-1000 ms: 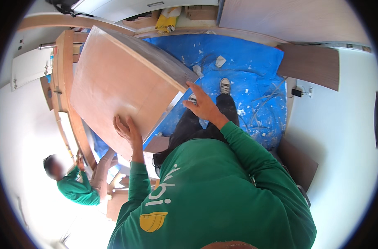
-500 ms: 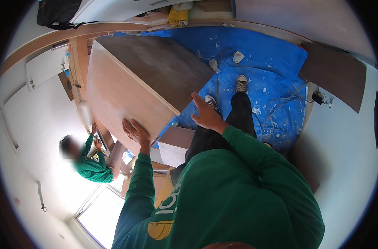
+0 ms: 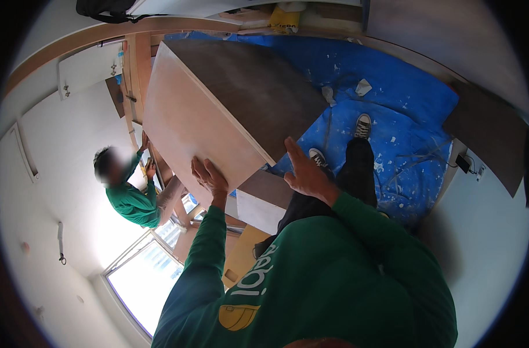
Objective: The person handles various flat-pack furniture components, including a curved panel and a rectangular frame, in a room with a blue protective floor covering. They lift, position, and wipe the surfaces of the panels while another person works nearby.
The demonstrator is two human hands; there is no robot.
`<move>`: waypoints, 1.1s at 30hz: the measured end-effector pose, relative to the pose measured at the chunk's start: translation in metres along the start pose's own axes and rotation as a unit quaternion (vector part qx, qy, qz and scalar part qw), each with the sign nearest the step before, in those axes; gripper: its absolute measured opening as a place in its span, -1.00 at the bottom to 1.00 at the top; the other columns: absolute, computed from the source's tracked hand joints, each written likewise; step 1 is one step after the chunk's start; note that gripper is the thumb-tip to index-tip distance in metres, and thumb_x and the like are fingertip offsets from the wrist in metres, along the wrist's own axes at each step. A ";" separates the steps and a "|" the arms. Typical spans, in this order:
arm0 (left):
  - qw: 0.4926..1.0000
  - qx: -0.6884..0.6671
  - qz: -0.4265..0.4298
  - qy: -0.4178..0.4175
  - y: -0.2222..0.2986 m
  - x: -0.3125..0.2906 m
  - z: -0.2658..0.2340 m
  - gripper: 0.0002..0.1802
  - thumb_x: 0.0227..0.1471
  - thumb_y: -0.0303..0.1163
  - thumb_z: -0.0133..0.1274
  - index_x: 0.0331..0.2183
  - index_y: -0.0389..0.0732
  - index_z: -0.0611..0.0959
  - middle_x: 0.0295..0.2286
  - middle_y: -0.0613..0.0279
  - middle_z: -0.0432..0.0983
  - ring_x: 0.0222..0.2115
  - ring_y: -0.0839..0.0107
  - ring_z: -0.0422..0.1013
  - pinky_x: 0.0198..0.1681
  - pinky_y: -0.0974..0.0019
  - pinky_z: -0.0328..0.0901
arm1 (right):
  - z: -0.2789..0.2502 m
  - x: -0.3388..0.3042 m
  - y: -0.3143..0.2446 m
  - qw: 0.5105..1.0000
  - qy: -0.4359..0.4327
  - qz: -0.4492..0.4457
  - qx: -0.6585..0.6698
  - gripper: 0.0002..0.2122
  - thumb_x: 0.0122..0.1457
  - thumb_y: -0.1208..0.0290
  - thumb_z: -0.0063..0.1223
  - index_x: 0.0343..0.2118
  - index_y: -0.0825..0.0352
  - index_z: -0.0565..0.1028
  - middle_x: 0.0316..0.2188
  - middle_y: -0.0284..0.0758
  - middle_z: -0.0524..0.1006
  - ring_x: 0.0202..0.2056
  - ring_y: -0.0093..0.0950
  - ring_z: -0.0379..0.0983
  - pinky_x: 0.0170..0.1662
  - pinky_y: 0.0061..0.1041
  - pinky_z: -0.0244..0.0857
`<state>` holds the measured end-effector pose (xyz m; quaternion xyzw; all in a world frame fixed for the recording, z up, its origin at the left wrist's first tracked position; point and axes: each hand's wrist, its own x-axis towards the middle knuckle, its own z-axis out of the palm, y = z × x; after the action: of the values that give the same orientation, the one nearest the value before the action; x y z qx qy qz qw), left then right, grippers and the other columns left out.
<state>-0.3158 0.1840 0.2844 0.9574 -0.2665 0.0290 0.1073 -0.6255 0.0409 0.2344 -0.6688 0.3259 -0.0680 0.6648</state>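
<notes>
A large wooden box-like cabinet [image 3: 190, 110] stands before me, with a pale, dusty face and a dark brown side [image 3: 247, 81]. My left hand [image 3: 211, 178] lies flat on the pale face near its lower edge, fingers stretched and holding nothing. Beside the cabinet's near corner is my right hand [image 3: 308, 174], its fingers extended and the thumb apart. Its fingertips overlap the edge of the dark side; whether they touch it I cannot tell. Below that corner sits a smaller box [image 3: 261, 203] with a brown top and a whitish side.
A blue sheet [image 3: 392, 110] with white specks and scraps covers the floor around my shoes. To the left, a co-worker in a green top [image 3: 134, 203] works by the cabinet's far side. A brown panel [image 3: 485, 133] leans at the right wall; a yellow bag [image 3: 285, 20] lies at the back.
The view has shifted, so the cabinet and floor sit further right in the picture. Both my hands stay open in nearly the same places beside the cabinet.
</notes>
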 end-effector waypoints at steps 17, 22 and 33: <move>1.000 -0.008 0.023 0.007 0.000 0.001 -0.003 -0.23 0.33 0.11 -0.23 0.31 -0.27 0.29 0.27 -0.18 0.13 0.27 -0.10 0.10 0.33 -0.08 -0.01 | -0.010 0.002 -0.033 0.976 0.158 -0.118 -0.096 -0.56 0.27 0.17 0.19 0.05 0.38 0.38 -0.06 -0.15 0.46 -0.15 -0.19 0.53 -0.12 -0.22 0.40; 1.000 -0.002 0.017 0.001 0.005 0.001 -0.001 -0.22 0.33 0.15 -0.23 0.31 -0.24 0.29 0.27 -0.15 0.13 0.28 -0.08 0.10 0.33 -0.09 -0.01 | -0.004 0.005 -0.027 0.975 0.182 -0.127 -0.014 -0.59 0.24 0.23 0.23 -0.01 0.38 0.38 -0.13 -0.11 0.46 -0.18 -0.15 0.51 -0.16 -0.20 0.41; 1.000 0.003 0.003 0.001 0.004 -0.002 -0.003 -0.21 0.32 0.20 -0.26 0.33 -0.17 0.28 0.29 -0.05 0.13 0.29 -0.03 0.08 0.33 -0.08 -0.03 | -0.010 -0.026 -0.021 0.967 0.232 -0.108 -0.006 -0.45 0.21 0.41 0.20 0.20 0.43 0.24 0.08 0.00 0.38 0.04 -0.03 0.43 -0.01 -0.15 0.39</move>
<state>-0.3199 0.1823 0.2881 0.9569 -0.2689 0.0313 0.1048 -0.6437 0.0445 0.2638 -0.6700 0.3974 -0.2905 0.5557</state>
